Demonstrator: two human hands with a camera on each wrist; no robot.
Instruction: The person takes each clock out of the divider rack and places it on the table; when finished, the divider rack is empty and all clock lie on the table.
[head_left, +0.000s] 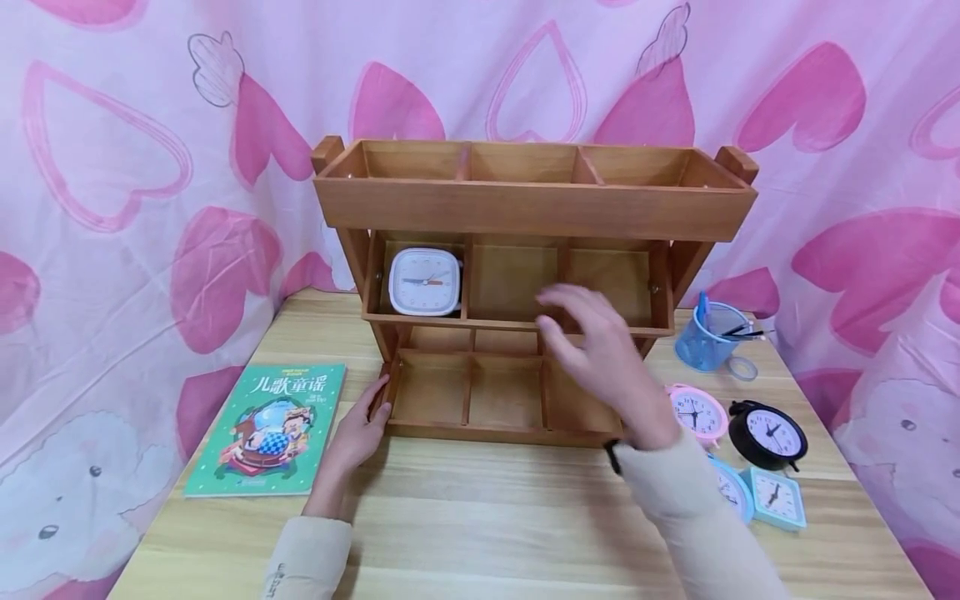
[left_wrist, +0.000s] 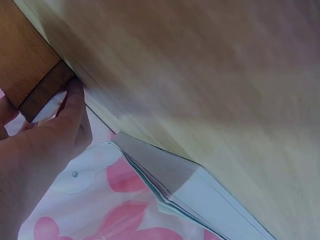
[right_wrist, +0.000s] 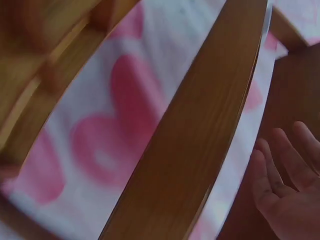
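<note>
A brown wooden shelf with three tiers of compartments stands on the table. A white square alarm clock sits upright in the left compartment of its middle tier. My left hand holds the shelf's lower left end; in the left wrist view its fingers lie around the wooden corner. Before the right part of the middle tier, my right hand is raised with nothing in it. The right wrist view shows that hand with its fingers spread and slightly bent, near the wood.
A green children's book lies at the left. On the right are a pink clock, a black alarm clock, a round blue clock and a square teal clock. Behind them stand a blue mesh pen cup and a tape roll.
</note>
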